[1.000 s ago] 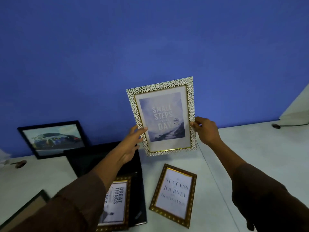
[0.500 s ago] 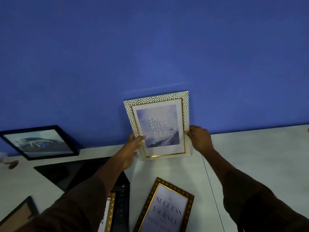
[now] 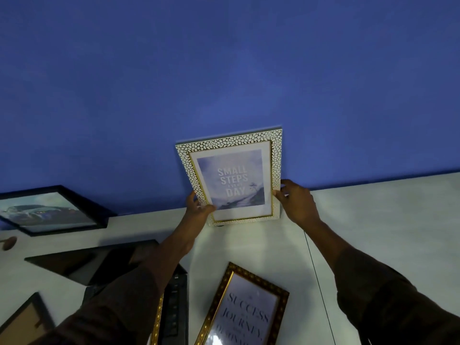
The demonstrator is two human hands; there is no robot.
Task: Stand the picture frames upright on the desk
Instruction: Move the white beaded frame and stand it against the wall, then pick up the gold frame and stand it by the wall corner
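White pebble-patterned gold-trimmed frame (image 3: 230,178) came down from mid-air; bottom edge now met pale desk (image 3: 373,215), close against blue wall (image 3: 224,70). Left hand (image 3: 198,211) and right hand (image 3: 297,204) fingers gripped side edges. Release remained; gold-bordered frame (image 3: 245,307) lay flat.

I see the pebble-patterned frame (image 3: 230,176) standing on the desk (image 3: 373,220) against the wall (image 3: 224,70), at 12 o'clock. My left hand (image 3: 199,207) is on its 9 o'clock edge, my right hand (image 3: 296,202) on its 3 o'clock edge. The car picture frame (image 3: 49,210) stands at 9 o'clock, leaning back towards the wall. The "Success" frame (image 3: 245,307) lies flat at 6 o'clock, nearer me. A flat dark panel (image 3: 94,260) lies at 8 o'clock.
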